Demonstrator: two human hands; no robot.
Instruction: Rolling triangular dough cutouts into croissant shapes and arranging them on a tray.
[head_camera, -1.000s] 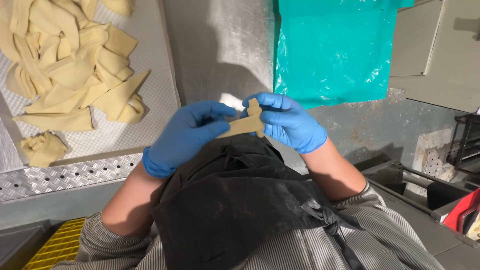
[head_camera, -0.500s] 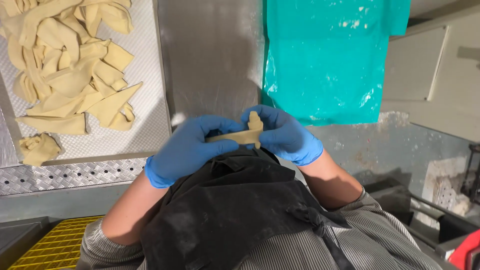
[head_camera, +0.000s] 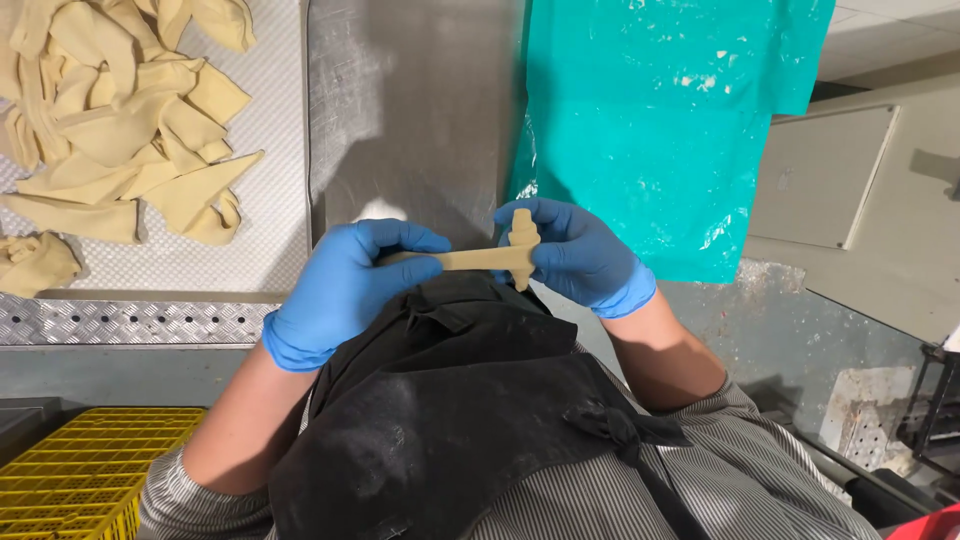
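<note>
Both of my hands wear blue gloves and hold one tan dough strip (head_camera: 468, 259) between them, just above my black apron. My left hand (head_camera: 340, 285) pinches the strip's left end. My right hand (head_camera: 575, 255) grips the right end, where the dough is wound into a short upright knot (head_camera: 521, 240). The strip runs level between the two hands.
A heap of tan dough strips (head_camera: 120, 130) lies on a white perforated mat (head_camera: 270, 200) at upper left, with one separate lump (head_camera: 35, 262) near its edge. A steel worktop (head_camera: 410, 110) lies ahead, a teal plastic sheet (head_camera: 660, 110) hangs at right, and a yellow crate (head_camera: 75, 470) sits lower left.
The strip has been drawn out longer and level between my hands, which moved a little apart. The knot at the right end stays in my right hand.
</note>
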